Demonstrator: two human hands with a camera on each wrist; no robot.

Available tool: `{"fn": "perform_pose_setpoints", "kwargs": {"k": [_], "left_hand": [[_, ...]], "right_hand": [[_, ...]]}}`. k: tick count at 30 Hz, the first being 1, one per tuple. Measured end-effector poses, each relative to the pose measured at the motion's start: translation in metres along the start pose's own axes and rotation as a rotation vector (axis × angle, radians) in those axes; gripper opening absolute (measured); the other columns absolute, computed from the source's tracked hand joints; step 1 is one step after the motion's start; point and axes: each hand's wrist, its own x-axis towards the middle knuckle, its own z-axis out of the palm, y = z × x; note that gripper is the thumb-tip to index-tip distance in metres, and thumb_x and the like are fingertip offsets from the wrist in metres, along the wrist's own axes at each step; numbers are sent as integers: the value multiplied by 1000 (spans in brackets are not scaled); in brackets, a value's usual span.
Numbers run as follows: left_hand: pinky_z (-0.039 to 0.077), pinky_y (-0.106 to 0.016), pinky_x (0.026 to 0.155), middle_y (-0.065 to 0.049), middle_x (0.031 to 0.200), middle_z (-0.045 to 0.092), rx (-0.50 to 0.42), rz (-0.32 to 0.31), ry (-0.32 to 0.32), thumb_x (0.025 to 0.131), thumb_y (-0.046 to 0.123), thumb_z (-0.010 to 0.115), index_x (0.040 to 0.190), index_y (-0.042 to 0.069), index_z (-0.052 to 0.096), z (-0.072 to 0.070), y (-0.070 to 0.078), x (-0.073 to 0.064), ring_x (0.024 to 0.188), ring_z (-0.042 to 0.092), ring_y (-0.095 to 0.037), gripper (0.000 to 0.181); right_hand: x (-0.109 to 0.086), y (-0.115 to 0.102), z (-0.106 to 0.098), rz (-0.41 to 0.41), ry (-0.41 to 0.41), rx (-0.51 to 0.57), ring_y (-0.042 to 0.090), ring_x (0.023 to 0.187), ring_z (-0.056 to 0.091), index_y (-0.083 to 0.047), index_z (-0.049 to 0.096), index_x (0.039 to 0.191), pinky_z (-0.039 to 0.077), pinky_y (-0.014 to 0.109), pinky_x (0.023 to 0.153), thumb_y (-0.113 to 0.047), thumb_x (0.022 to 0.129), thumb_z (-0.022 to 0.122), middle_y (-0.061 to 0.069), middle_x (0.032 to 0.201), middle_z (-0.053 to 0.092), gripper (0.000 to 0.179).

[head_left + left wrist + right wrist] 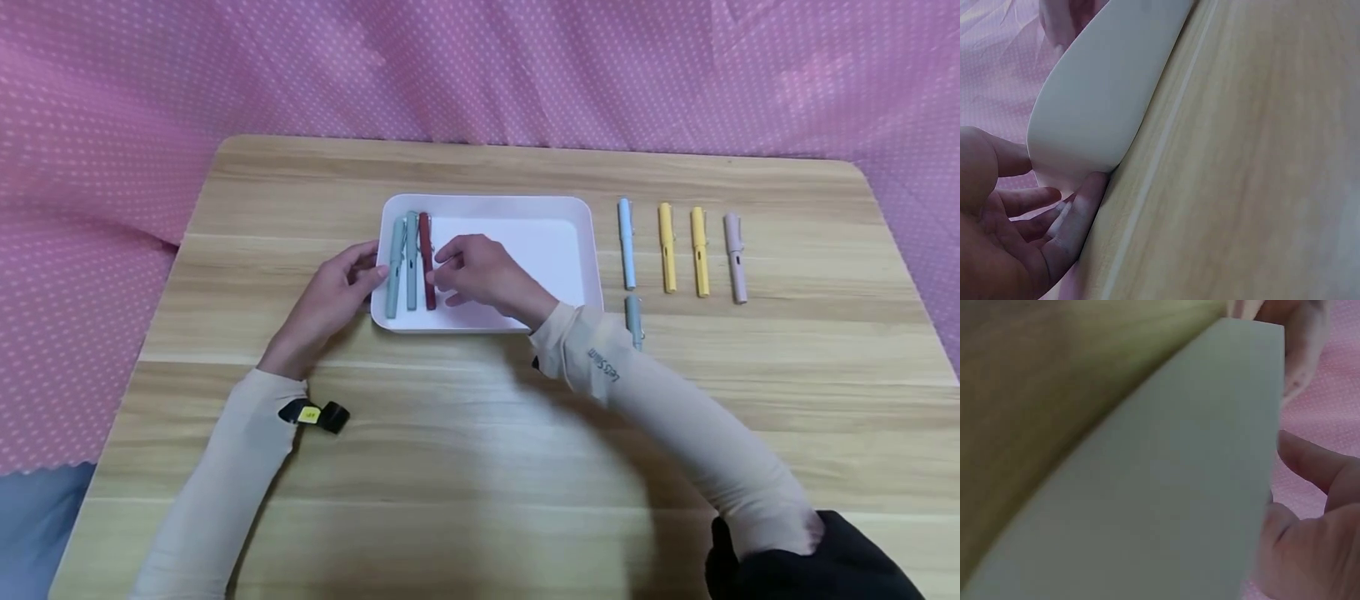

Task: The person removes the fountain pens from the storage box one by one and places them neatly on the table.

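A white tray (pixel 517 258) holds two grey-green pens (pixel 394 268) and a dark red pen (pixel 427 260), side by side at its left end. My left hand (pixel 333 292) grips that end, thumb over the rim and fingers along the outer wall. The left wrist view shows the same fingers (pixel 1072 225) low against the tray wall (pixel 1097 94). Over the tray is my right hand (pixel 480 271), its loosely bent fingertips right at the red pen's side. In the right wrist view, the tray wall (pixel 1166 469) hides most of those fingers; the thumb (pixel 1310 459) shows.
Right of the tray, a light blue pen (pixel 626 243), two yellow pens (pixel 667 248) and a lilac pen (pixel 736 258) lie in a row on the wooden table (pixel 420 467). A grey-blue pen (pixel 634 321) lies below them, partly behind my right forearm. Pink dotted cloth (pixel 480 75) hangs behind.
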Motion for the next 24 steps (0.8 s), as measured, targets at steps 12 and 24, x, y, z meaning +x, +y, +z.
{"fn": "perform_pose_setpoints", "kwargs": {"k": [12,24], "left_hand": [[47,-42,109,-6,152,49,-27,-17,3,110,37,53,163,21,36,5,0,4,131,50,-23,58],[48,-41,107,-7,149,51,-31,0,10,110,34,54,162,18,36,2,-1,3,129,52,-23,58]], "right_hand": [[6,4,11,59,37,-272,19,82,70,3,63,125,56,26,71,-17,101,70,12,105,67,32],[19,8,28,38,104,-454,18,78,61,2,58,121,48,25,64,-25,100,73,12,97,67,37]]}}
